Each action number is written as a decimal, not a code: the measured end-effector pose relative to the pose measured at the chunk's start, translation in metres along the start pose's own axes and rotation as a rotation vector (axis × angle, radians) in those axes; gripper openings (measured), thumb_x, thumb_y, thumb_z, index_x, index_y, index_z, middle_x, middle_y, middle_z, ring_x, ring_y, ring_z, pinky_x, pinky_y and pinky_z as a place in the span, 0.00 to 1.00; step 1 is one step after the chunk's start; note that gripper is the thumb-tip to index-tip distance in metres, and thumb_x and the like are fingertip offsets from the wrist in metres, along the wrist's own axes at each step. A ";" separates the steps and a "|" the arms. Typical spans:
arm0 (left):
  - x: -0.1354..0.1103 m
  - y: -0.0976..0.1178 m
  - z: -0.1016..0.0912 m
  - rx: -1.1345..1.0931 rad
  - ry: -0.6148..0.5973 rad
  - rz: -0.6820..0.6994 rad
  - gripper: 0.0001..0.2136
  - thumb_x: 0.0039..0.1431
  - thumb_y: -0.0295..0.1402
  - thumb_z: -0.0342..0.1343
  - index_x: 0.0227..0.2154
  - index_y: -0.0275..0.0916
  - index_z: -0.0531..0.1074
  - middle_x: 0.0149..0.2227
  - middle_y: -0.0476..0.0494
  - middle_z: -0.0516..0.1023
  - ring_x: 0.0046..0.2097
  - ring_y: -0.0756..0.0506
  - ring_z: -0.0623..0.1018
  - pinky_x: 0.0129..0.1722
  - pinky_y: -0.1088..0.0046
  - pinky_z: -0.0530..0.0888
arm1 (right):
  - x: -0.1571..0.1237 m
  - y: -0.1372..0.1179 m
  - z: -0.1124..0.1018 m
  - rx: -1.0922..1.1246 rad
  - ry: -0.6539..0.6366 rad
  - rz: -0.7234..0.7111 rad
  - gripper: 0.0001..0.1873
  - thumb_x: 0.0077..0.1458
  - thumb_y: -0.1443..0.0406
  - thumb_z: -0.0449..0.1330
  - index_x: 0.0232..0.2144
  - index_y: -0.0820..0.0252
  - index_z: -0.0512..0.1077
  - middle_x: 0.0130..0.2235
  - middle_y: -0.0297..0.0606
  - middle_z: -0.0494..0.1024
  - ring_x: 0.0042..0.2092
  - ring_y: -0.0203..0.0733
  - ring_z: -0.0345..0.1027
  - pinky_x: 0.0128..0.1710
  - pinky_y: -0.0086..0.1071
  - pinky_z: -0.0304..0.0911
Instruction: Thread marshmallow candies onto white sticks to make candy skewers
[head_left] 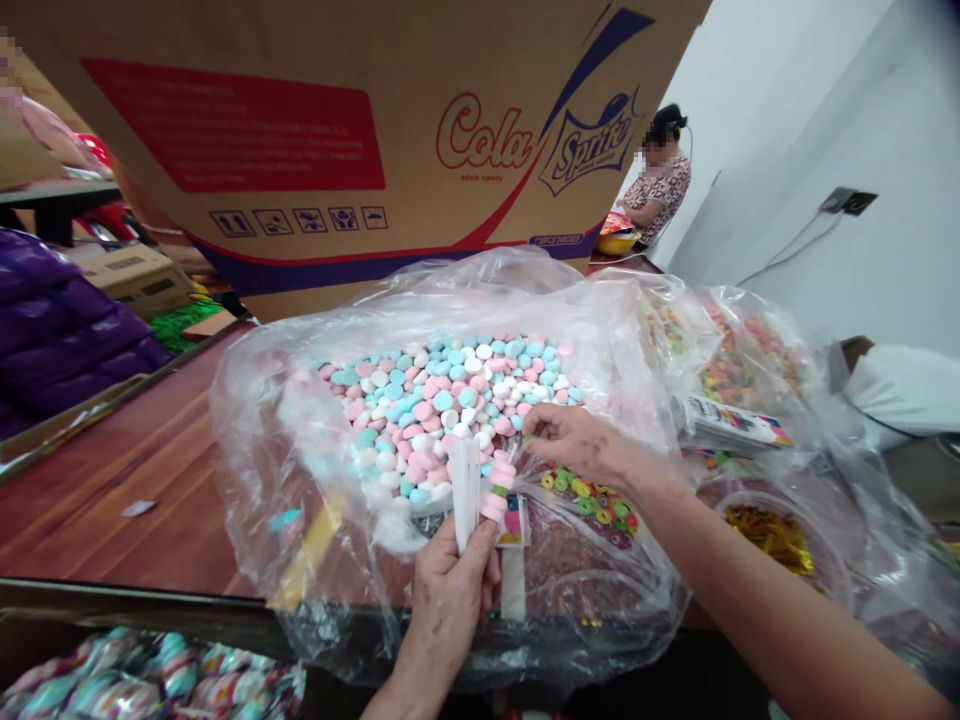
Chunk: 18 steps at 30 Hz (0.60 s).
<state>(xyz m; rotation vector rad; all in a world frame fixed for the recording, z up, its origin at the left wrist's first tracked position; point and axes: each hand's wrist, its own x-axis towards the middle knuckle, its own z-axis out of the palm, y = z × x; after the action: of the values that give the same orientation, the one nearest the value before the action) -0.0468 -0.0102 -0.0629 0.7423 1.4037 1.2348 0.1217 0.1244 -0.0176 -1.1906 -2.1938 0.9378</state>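
Observation:
My left hand (450, 580) is closed around a bundle of white sticks (465, 490) that points upward. Beside the bundle, the same hand holds a short stack of pink candies (497, 495) with a green piece among them. My right hand (574, 440) pinches a small green candy (528, 440) at its fingertips, just right of the stack. Beneath the right wrist lie green, yellow and dark red ring candies (589, 503) on clear plastic. Pink, blue and white round candies (442, 400) make a large pile behind both hands, in an open clear bag (262, 400).
A tall cardboard carton (405, 230) stands behind the bag. On the right are bags of coloured candy (727, 350), printed packets (735, 422) and a tub of gold ties (772, 540). Wrapped candies (165, 675) fill a box below left. A person (660, 190) works behind.

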 end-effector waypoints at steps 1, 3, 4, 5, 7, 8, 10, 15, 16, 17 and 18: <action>0.000 0.001 0.000 0.007 0.004 0.001 0.17 0.51 0.47 0.62 0.23 0.39 0.68 0.14 0.57 0.67 0.12 0.55 0.60 0.12 0.81 0.54 | -0.001 -0.002 -0.001 0.214 0.015 0.025 0.04 0.51 0.68 0.58 0.32 0.59 0.72 0.30 0.31 0.76 0.30 0.35 0.69 0.31 0.28 0.63; -0.001 0.002 0.001 0.019 0.008 0.000 0.16 0.50 0.47 0.62 0.23 0.39 0.68 0.13 0.57 0.67 0.12 0.55 0.60 0.12 0.81 0.54 | -0.004 -0.004 0.000 0.609 0.020 0.092 0.05 0.48 0.66 0.62 0.31 0.60 0.72 0.29 0.31 0.77 0.29 0.35 0.70 0.31 0.28 0.64; -0.001 0.003 0.001 0.023 0.006 -0.005 0.16 0.50 0.47 0.62 0.24 0.39 0.68 0.13 0.57 0.67 0.12 0.55 0.60 0.12 0.81 0.54 | -0.006 -0.004 0.002 0.726 0.015 0.128 0.07 0.47 0.66 0.64 0.31 0.60 0.72 0.28 0.31 0.77 0.28 0.35 0.71 0.30 0.28 0.64; -0.001 0.003 0.001 0.027 0.002 -0.008 0.16 0.50 0.47 0.62 0.24 0.39 0.68 0.13 0.57 0.66 0.12 0.55 0.60 0.11 0.81 0.54 | -0.007 -0.005 0.004 0.797 0.017 0.162 0.08 0.45 0.66 0.66 0.30 0.61 0.73 0.27 0.32 0.78 0.27 0.34 0.71 0.29 0.28 0.64; 0.000 0.003 0.001 0.037 -0.010 -0.013 0.16 0.51 0.47 0.61 0.24 0.39 0.68 0.13 0.57 0.66 0.12 0.55 0.60 0.11 0.81 0.54 | -0.009 -0.005 0.009 0.864 0.032 0.203 0.09 0.42 0.66 0.68 0.28 0.62 0.73 0.25 0.32 0.78 0.26 0.34 0.71 0.28 0.27 0.64; 0.000 0.003 0.001 0.044 -0.015 -0.013 0.16 0.51 0.47 0.60 0.24 0.39 0.68 0.13 0.57 0.66 0.12 0.55 0.60 0.11 0.81 0.54 | -0.009 -0.005 0.010 0.882 0.042 0.210 0.09 0.41 0.66 0.69 0.28 0.62 0.74 0.25 0.32 0.78 0.26 0.34 0.71 0.28 0.27 0.64; 0.001 0.002 0.001 0.057 -0.021 -0.013 0.15 0.51 0.47 0.60 0.24 0.39 0.68 0.13 0.57 0.66 0.12 0.55 0.60 0.12 0.81 0.54 | -0.007 -0.003 0.013 0.910 0.053 0.212 0.10 0.41 0.66 0.70 0.28 0.61 0.75 0.26 0.31 0.78 0.26 0.33 0.71 0.28 0.27 0.65; 0.001 0.000 0.002 0.061 -0.017 -0.036 0.15 0.51 0.47 0.59 0.25 0.39 0.69 0.13 0.58 0.65 0.12 0.55 0.59 0.11 0.81 0.53 | -0.006 -0.003 0.012 0.880 0.031 0.203 0.10 0.42 0.67 0.70 0.30 0.60 0.77 0.27 0.29 0.77 0.26 0.31 0.69 0.29 0.26 0.64; 0.001 0.000 0.002 0.061 -0.015 -0.036 0.15 0.51 0.47 0.59 0.25 0.39 0.69 0.13 0.58 0.65 0.12 0.55 0.59 0.11 0.81 0.53 | -0.007 -0.005 0.011 0.852 0.029 0.196 0.10 0.42 0.67 0.70 0.31 0.60 0.78 0.27 0.30 0.78 0.27 0.31 0.69 0.29 0.26 0.64; 0.001 -0.001 0.002 0.063 -0.012 -0.033 0.15 0.51 0.47 0.59 0.25 0.39 0.69 0.13 0.58 0.65 0.12 0.55 0.59 0.11 0.81 0.53 | -0.009 -0.007 0.010 0.811 0.034 0.186 0.10 0.43 0.67 0.69 0.32 0.59 0.78 0.29 0.30 0.79 0.28 0.32 0.70 0.30 0.26 0.65; 0.001 -0.001 0.001 0.065 -0.009 -0.029 0.15 0.51 0.46 0.58 0.25 0.39 0.68 0.13 0.57 0.65 0.12 0.55 0.59 0.11 0.80 0.53 | -0.011 -0.010 0.009 0.758 0.046 0.173 0.09 0.44 0.66 0.69 0.33 0.59 0.79 0.30 0.31 0.80 0.30 0.33 0.72 0.32 0.26 0.65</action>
<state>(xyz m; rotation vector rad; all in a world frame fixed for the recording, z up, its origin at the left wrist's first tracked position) -0.0455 -0.0092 -0.0637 0.7692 1.4485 1.1669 0.1158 0.1077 -0.0171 -1.0010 -1.4688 1.5967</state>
